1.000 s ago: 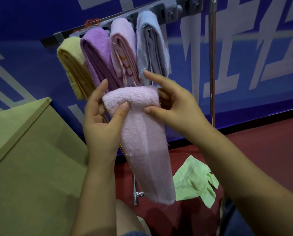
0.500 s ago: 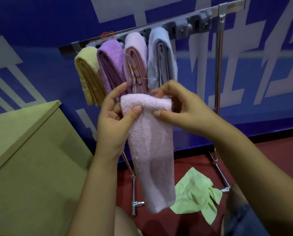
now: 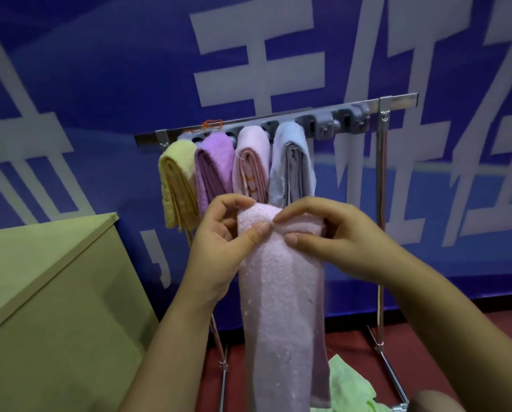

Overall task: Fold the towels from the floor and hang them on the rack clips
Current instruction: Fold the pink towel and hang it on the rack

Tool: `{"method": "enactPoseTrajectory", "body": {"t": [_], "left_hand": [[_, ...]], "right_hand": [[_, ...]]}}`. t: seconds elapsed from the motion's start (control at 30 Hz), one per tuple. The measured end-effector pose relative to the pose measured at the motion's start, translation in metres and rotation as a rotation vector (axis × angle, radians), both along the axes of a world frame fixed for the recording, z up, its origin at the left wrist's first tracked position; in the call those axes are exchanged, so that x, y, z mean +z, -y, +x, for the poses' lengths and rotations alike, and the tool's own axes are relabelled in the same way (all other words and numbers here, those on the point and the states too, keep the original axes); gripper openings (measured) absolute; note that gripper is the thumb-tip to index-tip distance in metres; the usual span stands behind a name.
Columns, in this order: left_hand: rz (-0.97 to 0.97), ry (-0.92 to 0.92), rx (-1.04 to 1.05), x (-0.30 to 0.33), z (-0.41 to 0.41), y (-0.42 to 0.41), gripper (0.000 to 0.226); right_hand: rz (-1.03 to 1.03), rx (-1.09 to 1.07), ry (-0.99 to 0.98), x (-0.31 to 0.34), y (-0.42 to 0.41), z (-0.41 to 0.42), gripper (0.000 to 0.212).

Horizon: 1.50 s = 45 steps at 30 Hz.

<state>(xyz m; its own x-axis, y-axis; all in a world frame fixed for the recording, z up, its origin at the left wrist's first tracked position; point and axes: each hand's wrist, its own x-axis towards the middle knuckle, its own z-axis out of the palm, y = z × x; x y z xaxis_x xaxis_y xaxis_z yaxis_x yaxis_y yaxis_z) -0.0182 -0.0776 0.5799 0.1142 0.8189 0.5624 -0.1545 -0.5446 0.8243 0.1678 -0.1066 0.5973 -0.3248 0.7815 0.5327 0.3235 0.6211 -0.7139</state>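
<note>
Left hand [image 3: 219, 242]: grips the folded top of the pink towel [image 3: 281, 307] from the left, thumb pressed on its front, fingers curled behind.
Right hand [image 3: 335, 239]: pinches the same fold from the right, forefinger over the top edge, thumb on the front.
Pink towel: folded into a long strip, hanging straight down from both hands, in front of and below the rack [image 3: 397, 101]; not clipped.
Rack: a metal bar on thin legs before a blue banner [image 3: 100, 69].
Hung towels: yellow [image 3: 176, 179], purple [image 3: 214, 168], pale pink [image 3: 251, 162], grey-blue [image 3: 292, 162], side by side, touching.
Free clips [image 3: 338, 120]: grey, right of the grey-blue towel.
Floor: a green cloth [image 3: 350, 388] lies behind the strip's lower end.
Left: a tan box [image 3: 55, 292].
</note>
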Motion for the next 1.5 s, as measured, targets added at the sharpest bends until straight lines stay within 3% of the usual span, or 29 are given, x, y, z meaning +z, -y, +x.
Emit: {"method": "enactPoseTrajectory", "body": {"t": [0.1,0.2,0.3,0.4,0.53,0.6,0.77,0.93,1.03,1.13,1.33,1.5], "left_hand": [[0.020,-0.005,0.102,0.010,0.017,-0.011,0.031],[0.077,-0.128,0.408,0.017,0.033,-0.024,0.028],[0.269,-0.150,0.608,0.012,0.049,-0.016,0.021],[0.294,-0.116,0.569,-0.014,0.073,0.007,0.032],[0.028,-0.187,0.435,-0.033,0.110,0.014,0.077],[-0.014,-0.194,0.398,-0.028,0.121,0.002,0.087],[0.022,-0.104,0.329,-0.012,0.135,-0.020,0.066],[-0.026,-0.148,0.306,-0.006,0.148,-0.040,0.057],[0.024,-0.227,0.292,-0.003,0.159,-0.050,0.053],[0.027,-0.191,0.196,-0.005,0.171,-0.059,0.045],[-0.147,-0.331,0.129,0.002,0.182,-0.081,0.065],[-0.177,-0.301,0.210,0.025,0.179,-0.101,0.057]], "right_hand": [[-0.039,-0.027,-0.099,0.016,0.000,0.004,0.019],[-0.069,-0.140,-0.157,0.025,-0.012,0.008,0.018],[-0.034,-0.252,-0.219,0.036,-0.024,0.011,0.018],[0.037,-0.366,-0.243,0.045,-0.030,0.011,0.020],[0.094,-0.409,-0.239,0.050,-0.032,0.009,0.018],[0.108,-0.413,-0.242,0.051,-0.033,0.006,0.019],[0.075,-0.399,-0.342,0.063,-0.037,0.014,0.020],[-0.094,-0.292,-0.577,0.070,-0.048,0.039,0.023],[-0.160,-0.330,-0.642,0.069,-0.059,0.056,0.022],[-0.228,-0.366,-0.655,0.066,-0.070,0.073,0.022],[-0.476,-0.276,-0.947,0.083,-0.097,0.094,0.019],[-0.508,-0.182,-0.934,0.118,-0.122,0.091,0.021]]}}
